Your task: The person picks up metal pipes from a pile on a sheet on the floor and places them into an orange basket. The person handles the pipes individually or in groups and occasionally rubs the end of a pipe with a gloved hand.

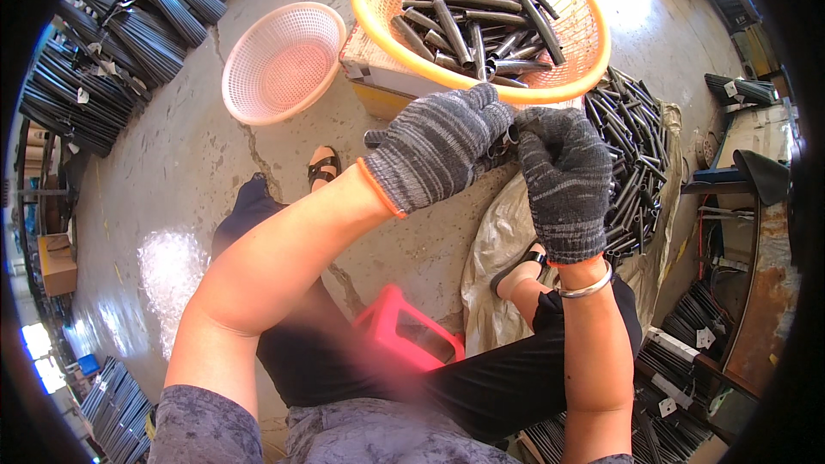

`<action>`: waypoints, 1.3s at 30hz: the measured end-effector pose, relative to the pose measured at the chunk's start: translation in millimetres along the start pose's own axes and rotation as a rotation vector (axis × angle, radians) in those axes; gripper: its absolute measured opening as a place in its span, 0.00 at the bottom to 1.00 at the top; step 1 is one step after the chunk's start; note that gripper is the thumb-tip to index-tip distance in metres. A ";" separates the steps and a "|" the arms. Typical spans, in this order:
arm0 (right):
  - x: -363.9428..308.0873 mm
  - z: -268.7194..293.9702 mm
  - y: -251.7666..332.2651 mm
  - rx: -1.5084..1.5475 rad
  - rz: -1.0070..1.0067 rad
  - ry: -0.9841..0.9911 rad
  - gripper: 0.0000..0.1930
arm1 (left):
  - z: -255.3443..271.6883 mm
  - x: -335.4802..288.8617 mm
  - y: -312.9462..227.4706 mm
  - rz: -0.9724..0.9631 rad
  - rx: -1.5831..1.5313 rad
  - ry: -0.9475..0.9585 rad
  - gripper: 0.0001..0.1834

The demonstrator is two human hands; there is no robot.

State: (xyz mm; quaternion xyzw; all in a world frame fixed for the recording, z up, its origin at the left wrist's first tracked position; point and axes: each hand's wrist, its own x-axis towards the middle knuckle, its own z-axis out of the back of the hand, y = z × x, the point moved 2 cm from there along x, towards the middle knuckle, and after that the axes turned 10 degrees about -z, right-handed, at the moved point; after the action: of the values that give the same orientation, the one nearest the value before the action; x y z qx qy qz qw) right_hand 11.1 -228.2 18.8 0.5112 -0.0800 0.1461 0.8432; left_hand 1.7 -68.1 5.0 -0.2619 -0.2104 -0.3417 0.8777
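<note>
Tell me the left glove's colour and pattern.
The left glove is striped dark and light grey, with an orange cuff edge; the head view shows it best.

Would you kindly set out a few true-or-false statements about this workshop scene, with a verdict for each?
1. The left hand and the right hand wear striped gloves. True.
2. The left hand holds a dark tube. True.
3. A bangle circles the left wrist. False: the bangle is on the right wrist.
4. The orange basket holds many tubes. True.
5. The pale pink basket stands right of the orange one. False: the pale pink basket stands to its left.
</note>
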 end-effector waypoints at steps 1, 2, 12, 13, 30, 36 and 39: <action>0.7 0.5 -0.1 -0.003 -0.002 0.017 0.04 | -1.5 -0.6 1.2 -0.019 0.014 -0.001 0.11; 1.9 1.7 0.0 -0.007 -0.005 0.033 0.04 | -2.5 -0.6 2.3 -0.039 0.028 -0.001 0.11; 12.2 12.6 3.4 -0.010 -0.003 0.022 0.05 | 8.0 0.5 10.6 0.297 -0.702 -0.047 0.14; 11.7 13.2 0.4 -0.017 -0.023 0.021 0.05 | 9.8 -0.4 11.8 0.224 -0.704 -0.015 0.16; 13.1 20.1 -12.2 1.043 -0.560 0.209 0.04 | 20.1 2.9 13.0 0.284 -0.861 0.399 0.18; 40.8 70.1 -36.8 1.371 -0.303 0.282 0.09 | 16.5 -7.9 21.7 0.230 -0.736 0.485 0.18; 36.5 69.9 -45.3 1.298 -0.320 0.000 0.10 | 12.3 -17.1 29.1 0.372 -0.948 0.391 0.21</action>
State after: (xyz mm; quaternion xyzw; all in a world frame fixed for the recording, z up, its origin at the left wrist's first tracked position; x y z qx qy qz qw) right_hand 61.5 -303.8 23.6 0.9203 0.1012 0.0378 0.3759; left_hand 8.4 -33.9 -4.0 -0.5934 0.1836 -0.2803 0.7319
